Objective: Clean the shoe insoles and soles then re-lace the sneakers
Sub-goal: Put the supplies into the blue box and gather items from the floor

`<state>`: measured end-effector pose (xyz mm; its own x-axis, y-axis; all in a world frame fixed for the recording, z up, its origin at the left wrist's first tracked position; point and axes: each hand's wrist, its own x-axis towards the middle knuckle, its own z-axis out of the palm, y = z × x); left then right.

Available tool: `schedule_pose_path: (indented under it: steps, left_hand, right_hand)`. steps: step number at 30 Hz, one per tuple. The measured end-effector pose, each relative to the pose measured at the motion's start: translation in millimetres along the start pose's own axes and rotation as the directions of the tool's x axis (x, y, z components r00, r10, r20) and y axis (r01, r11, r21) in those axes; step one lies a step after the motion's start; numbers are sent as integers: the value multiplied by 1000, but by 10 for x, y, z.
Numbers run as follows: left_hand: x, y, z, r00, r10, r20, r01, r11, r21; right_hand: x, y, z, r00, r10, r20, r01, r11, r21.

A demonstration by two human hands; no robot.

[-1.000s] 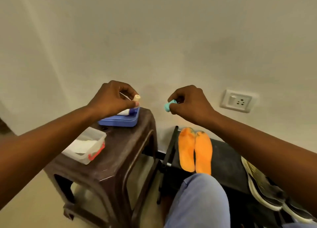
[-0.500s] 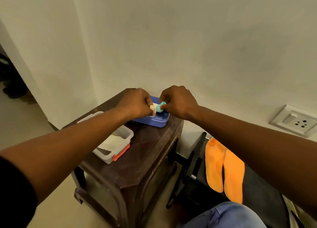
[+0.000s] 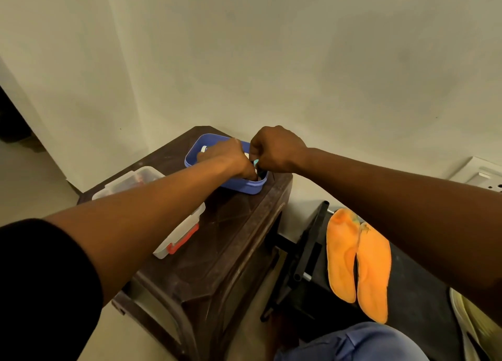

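Now both hands over blue tub (image 3: 195, 157) on stool. R hand (image 3: 275, 150) pinches teal cap (image 3: 256, 162); L hand (image 3: 229, 155) grip hidden, can't tell. Insoles (image 3: 358, 263) on black bench (image 3: 418, 301), apart: prob. light, floppy; take by heel edge.

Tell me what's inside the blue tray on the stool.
Both hands reach into the blue tray. Visible there are a white piece at the far end and the teal cap at the right hand. The left hand covers the rest.
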<state>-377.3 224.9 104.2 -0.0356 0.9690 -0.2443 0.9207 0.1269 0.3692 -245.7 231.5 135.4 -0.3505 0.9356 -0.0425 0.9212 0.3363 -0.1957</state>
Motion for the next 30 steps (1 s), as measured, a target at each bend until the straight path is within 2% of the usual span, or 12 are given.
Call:
schedule_pose_path:
  steps: [9, 18, 25, 27, 30]
  left_hand:
    - [116, -10, 56, 997, -13, 70, 24, 986, -163]
    - [130, 12, 66, 999, -18, 46, 22, 995, -94]
    - [4, 33, -27, 998, -43, 34, 46, 996, -82]
    - [-44, 26, -71, 1000, -17, 9, 17, 994, -111]
    - [-230, 51, -175, 991, 36, -126, -59, 981, -182]
  right_hand:
    - [63, 40, 20, 999, 47, 16, -47, 999, 6]
    - [31, 111, 41, 998, 65, -9, -64, 993, 95]
    - [-271, 220, -132, 990, 78, -121, -60, 988, 143]
    - [-410, 285, -194, 984, 86, -156, -62, 986, 153]
    - [-676, 415, -269, 972, 113, -205, -76, 980, 181]
